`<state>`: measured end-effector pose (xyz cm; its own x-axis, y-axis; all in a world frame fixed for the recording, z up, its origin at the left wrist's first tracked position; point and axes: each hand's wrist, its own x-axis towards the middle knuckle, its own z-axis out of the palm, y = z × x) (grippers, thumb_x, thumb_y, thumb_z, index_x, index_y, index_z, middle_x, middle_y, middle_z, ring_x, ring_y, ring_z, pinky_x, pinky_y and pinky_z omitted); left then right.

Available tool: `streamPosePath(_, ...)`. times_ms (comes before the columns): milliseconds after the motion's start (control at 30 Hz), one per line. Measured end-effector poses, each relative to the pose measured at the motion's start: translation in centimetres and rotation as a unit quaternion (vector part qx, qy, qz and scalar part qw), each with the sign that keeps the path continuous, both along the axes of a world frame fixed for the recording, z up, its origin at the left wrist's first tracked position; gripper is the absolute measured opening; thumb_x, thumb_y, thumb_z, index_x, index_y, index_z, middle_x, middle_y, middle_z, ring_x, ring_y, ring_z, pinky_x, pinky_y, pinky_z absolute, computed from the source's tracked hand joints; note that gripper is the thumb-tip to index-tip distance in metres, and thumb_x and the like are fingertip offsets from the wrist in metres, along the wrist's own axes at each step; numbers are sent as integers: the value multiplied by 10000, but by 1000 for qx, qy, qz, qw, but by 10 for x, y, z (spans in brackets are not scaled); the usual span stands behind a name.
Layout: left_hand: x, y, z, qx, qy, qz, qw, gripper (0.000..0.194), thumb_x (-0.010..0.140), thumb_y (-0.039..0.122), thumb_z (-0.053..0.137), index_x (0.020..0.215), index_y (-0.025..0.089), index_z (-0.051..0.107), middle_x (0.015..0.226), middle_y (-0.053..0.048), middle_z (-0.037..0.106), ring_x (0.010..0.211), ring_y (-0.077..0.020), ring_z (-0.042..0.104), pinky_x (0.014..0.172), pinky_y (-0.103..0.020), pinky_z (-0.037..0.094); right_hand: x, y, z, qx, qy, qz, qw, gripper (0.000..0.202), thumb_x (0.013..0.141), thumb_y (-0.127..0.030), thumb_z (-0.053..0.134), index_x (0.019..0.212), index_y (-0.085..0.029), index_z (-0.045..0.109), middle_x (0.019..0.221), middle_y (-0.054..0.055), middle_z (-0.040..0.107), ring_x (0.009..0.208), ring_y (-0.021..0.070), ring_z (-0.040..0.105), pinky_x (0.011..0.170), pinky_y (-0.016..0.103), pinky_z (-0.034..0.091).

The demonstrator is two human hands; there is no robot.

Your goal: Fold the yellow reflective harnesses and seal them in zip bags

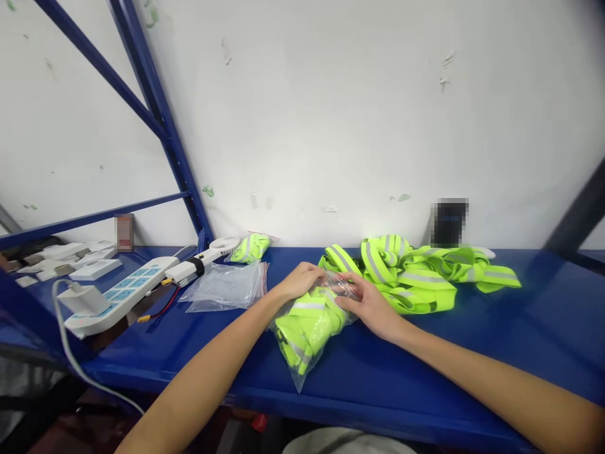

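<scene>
A clear zip bag [299,372] lies on the blue shelf with a folded neon-yellow reflective strap [309,321] inside it. My left hand [302,282] grips the bag's far edge, its fingers curled over the plastic. On the right side of the same opening, my right hand [371,302] pinches the bag with thumb and fingers. Some fingertips are hidden behind the plastic. Just beyond my right hand sits a loose heap of neon-yellow reflective straps [420,290]. To the left of my left hand is a stack of flat clear zip bags [227,287].
A packed bag of yellow strap [252,248] rests by the wall near a white handheld fan [223,244]. Left are a white power strip [127,293], a cable with yellow connectors [161,309] and white adapters [94,268]. Blue metal posts [174,151] frame the blue shelf [520,340].
</scene>
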<state>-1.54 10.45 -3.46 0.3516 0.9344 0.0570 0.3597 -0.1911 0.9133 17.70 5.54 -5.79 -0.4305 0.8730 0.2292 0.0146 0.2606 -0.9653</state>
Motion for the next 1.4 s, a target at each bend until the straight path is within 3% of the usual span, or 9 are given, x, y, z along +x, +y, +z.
streamPosePath(100, 4, 1, -8, -3, -43, -18, 999, 420, 779, 527, 583, 592, 157, 514, 500, 61, 377, 463, -68, 288, 482, -259, 192, -1, 1, -3, 29, 14, -102, 994, 361, 757, -375, 719, 1015, -229, 513, 952, 25, 636, 910, 208, 608, 847, 335, 472)
streamPosePath(200, 2, 5, -14, -2, -78, -45, 996, 415, 781, 533, 629, 654, 149, 536, 539, 56, 440, 464, -58, 318, 477, -245, 201, 0, 4, 0, 7, 17, -152, 988, 400, 744, -400, 706, 1050, -232, 512, 910, 0, 576, 765, 169, 565, 719, 302, 458)
streamPosePath(300, -5, 9, -17, -3, -93, -70, 993, 382, 784, 501, 663, 713, 136, 575, 589, 40, 513, 470, -54, 369, 476, -230, 232, 2, 8, 4, -102, 12, -95, 990, 423, 695, -300, 687, 1088, -215, 555, 816, -18, 584, 690, 157, 546, 632, 282, 424)
streamPosePath(400, -8, 10, -18, -27, -105, -74, 991, 382, 774, 495, 692, 732, 129, 589, 598, 29, 545, 478, -58, 416, 484, -218, 270, 5, 10, 6, -178, 4, -1, 984, 208, 641, -224, 641, 841, -168, 623, 653, -23, 558, 610, 136, 502, 564, 259, 367)
streamPosePath(467, -7, 7, -18, -30, -106, -72, 991, 399, 772, 506, 693, 711, 128, 582, 593, 22, 557, 480, -62, 438, 491, -214, 293, 6, 11, 6, -190, 2, 24, 981, 118, 622, -220, 641, 719, -162, 607, 593, -31, 524, 553, 114, 448, 527, 251, 319)
streamPosePath(700, 6, -8, -15, -12, -96, -72, 993, 452, 746, 563, 701, 687, 131, 580, 544, 26, 542, 450, -62, 439, 474, -210, 315, 11, 8, -3, -80, 3, -17, 997, 293, 783, -434, 641, 688, -163, 581, 611, -33, 517, 568, 109, 441, 550, 253, 317)
streamPosePath(1000, 7, -15, -11, -20, -93, -86, 992, 407, 707, 487, 762, 771, 100, 654, 641, 0, 582, 549, -72, 475, 529, -208, 337, 14, 6, -2, -30, -32, 6, 999, 297, 834, -447, 592, 725, -171, 570, 602, -42, 500, 559, 106, 433, 544, 250, 316)
streamPosePath(1233, 9, -12, -16, -71, -154, -78, 982, 353, 713, 424, 754, 705, 141, 542, 629, 30, 530, 547, -68, 464, 535, -199, 325, 13, 6, -2, -4, -44, -9, 999, 259, 860, -391, 545, 714, -177, 559, 588, -41, 500, 544, 111, 457, 528, 248, 332)
streamPosePath(1400, 11, -14, -8, -53, -102, -85, 990, 314, 728, 417, 725, 724, 137, 583, 642, 25, 537, 560, -74, 454, 542, -206, 325, 13, 5, 0, -5, -48, -10, 999, 233, 858, -381, 554, 774, -166, 588, 616, -37, 512, 553, 111, 465, 528, 246, 338)
